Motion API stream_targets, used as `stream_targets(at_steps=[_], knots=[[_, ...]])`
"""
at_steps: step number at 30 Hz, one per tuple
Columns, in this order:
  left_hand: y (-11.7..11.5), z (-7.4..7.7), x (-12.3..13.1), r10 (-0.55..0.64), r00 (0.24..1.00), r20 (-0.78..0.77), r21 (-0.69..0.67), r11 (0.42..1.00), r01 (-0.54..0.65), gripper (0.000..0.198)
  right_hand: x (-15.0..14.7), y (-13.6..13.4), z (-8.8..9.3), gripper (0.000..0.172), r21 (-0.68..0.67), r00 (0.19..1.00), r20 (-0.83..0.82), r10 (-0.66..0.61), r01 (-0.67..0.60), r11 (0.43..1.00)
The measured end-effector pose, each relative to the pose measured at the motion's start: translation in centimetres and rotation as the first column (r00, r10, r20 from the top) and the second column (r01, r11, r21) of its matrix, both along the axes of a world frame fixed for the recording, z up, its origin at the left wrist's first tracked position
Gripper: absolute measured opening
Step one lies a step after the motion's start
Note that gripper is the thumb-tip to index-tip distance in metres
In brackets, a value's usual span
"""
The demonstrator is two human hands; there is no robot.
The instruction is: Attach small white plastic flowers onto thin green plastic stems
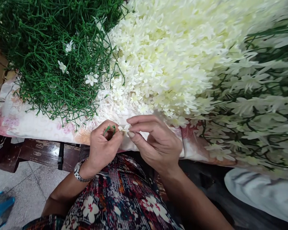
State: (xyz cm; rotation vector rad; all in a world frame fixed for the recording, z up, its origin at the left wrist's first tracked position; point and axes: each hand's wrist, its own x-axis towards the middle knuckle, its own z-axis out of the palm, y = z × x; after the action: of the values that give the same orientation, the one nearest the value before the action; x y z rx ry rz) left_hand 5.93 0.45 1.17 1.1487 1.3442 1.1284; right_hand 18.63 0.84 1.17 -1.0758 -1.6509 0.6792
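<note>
Near the front edge of the cloth, my left hand is closed in a pinch on a green plastic stem, whose small tips stick out above the fingers. Facing it, my right hand pinches a small white artificial flower between thumb and fingertips. The flower lies right between the two hands, close to the left fingertips. Whether the stem passes into the flower is hidden by the fingers. Beyond the hands spreads a large heap of loose cream-white artificial petals.
A pile of green plastic stems lies at the back left, a few white flowers on it. White thread-like pieces sit beside it. Flowered stems fill the right. The floral cloth edges the work surface; a blue plastic object stands on the floor.
</note>
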Motion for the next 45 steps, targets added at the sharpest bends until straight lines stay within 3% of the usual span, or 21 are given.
stream_targets(at_steps=[7,14,21,27,33,38,45], knots=[[-0.3,-0.4,0.2,-0.013,0.999,0.04,0.014,1.0,0.013,0.009,0.3,0.1,-1.4,0.017,0.06,0.998,0.057,-0.019,0.016,0.998],[-0.5,-1.0,0.4,0.005,0.999,0.048,0.044,0.999,-0.007,0.011,0.5,0.1,-1.7,0.02,0.264,0.957,0.283,-0.071,-0.007,0.964],[-0.3,-0.8,0.0,-0.117,0.992,-0.051,0.157,0.98,0.123,0.01,0.7,0.2,-1.2,0.014,0.084,0.972,0.226,0.06,-0.081,0.993],[-0.3,-1.3,-0.4,-0.132,0.991,-0.03,0.212,0.968,0.136,0.007,1.2,0.1,-1.4,0.008,-0.083,0.991,0.056,0.12,-0.115,0.99],[-0.2,-1.4,-0.3,-0.14,0.988,-0.061,0.228,0.962,0.151,0.008,1.2,0.0,-1.3,0.013,0.06,0.979,0.194,0.057,-0.07,0.996],[-0.2,-1.1,-0.3,-0.166,0.983,-0.075,0.167,0.97,0.176,0.006,1.5,0.3,-1.2,0.012,-0.031,0.988,0.115,0.104,-0.101,0.994],[-0.1,-0.9,-0.2,-0.14,0.99,0.007,0.042,0.989,0.139,0.005,1.4,0.3,-1.3,0.012,-0.026,0.994,0.079,0.078,-0.076,0.997]])
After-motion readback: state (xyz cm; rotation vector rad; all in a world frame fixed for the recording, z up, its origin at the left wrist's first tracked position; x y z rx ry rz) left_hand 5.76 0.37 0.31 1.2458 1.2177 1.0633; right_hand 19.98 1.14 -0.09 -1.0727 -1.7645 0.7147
